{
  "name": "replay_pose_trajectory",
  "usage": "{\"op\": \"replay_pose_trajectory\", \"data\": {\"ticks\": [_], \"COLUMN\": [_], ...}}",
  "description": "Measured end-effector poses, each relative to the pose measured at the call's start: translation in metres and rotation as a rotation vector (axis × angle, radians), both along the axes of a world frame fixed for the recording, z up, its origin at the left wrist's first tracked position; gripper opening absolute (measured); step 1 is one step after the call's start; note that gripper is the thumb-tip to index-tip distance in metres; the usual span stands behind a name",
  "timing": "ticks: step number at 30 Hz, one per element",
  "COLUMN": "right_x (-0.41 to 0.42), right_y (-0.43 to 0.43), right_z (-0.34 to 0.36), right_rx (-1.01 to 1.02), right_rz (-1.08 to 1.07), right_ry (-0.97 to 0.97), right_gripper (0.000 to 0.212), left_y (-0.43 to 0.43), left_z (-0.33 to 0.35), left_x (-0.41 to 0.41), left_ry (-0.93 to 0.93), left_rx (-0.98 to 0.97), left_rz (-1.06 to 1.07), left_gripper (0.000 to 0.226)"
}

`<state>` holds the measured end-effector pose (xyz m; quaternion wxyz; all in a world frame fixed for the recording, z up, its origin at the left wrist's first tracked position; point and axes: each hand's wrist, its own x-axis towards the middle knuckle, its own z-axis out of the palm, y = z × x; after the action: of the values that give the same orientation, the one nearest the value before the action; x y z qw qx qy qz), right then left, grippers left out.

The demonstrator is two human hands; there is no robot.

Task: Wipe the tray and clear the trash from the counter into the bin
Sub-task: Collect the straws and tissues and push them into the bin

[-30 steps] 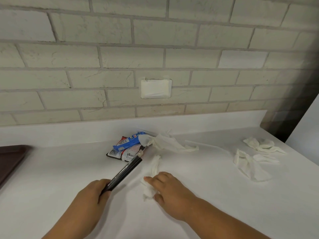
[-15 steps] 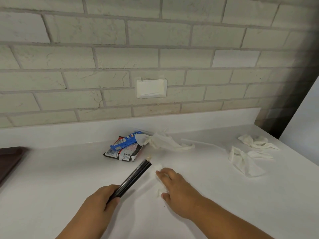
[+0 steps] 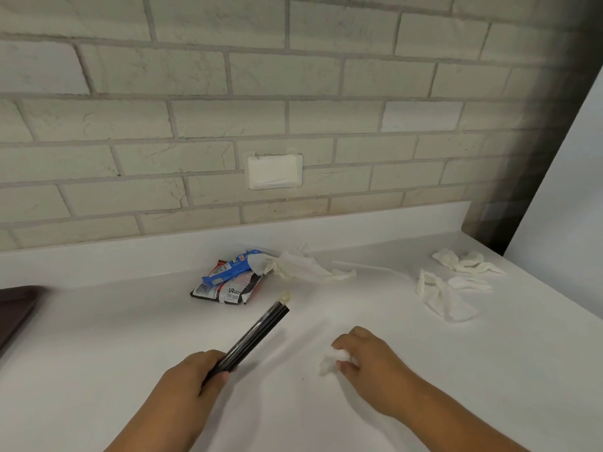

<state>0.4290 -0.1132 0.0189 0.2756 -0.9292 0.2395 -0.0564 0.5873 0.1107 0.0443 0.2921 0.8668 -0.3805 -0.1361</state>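
A brick wall rises behind the white surface I am working at. The dark tray shows only as a corner at the far left edge, well apart from everything else. Loose napkins lie crumpled on the right side, some nearer the back. Near the wall in the middle sits a pile of wrappers, blue over black and white, with another napkin touching its right end and a thin straw lying beyond that. My left grip is curled round the lower end of a long black sleeve, which tilts up toward the wrappers. My right grip rests low on the surface, fingers pinching a small white wad.
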Motion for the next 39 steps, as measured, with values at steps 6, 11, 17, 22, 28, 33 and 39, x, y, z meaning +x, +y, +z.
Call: {"op": "replay_pose_trajectory", "data": {"ticks": [6, 11, 17, 22, 28, 33, 39], "right_x": [-0.047, -0.085, -0.125, -0.170, -0.268, -0.356, -0.436], "right_y": [0.009, 0.025, 0.035, 0.041, 0.039, 0.032, 0.019], "right_z": [0.020, 0.029, 0.045, 0.054, 0.059, 0.054, 0.016], "right_rx": [0.241, 0.332, 0.492, 0.598, 0.677, 0.810, 0.723], "right_rz": [-0.232, -0.336, -0.381, -0.398, -0.458, -0.538, -0.680], "right_ry": [-0.140, -0.180, -0.252, -0.333, -0.473, -0.722, -0.663], "right_gripper": [0.027, 0.030, 0.019, 0.017, 0.039, 0.028, 0.055], "left_y": [-0.011, -0.025, -0.034, -0.052, -0.089, -0.118, -0.145], "left_z": [0.004, 0.012, 0.020, 0.027, 0.031, 0.021, -0.028], "left_x": [-0.019, -0.049, -0.090, -0.143, -0.248, -0.346, -0.422], "left_ry": [0.119, 0.224, 0.225, 0.342, 0.491, 0.530, 0.465], "left_rx": [-0.043, -0.089, -0.072, -0.056, 0.000, 0.068, 0.124], "left_rz": [-0.036, -0.122, -0.281, -0.391, -0.620, -0.813, -0.872], "left_gripper": [0.024, 0.021, 0.020, 0.021, 0.023, 0.019, 0.013]}}
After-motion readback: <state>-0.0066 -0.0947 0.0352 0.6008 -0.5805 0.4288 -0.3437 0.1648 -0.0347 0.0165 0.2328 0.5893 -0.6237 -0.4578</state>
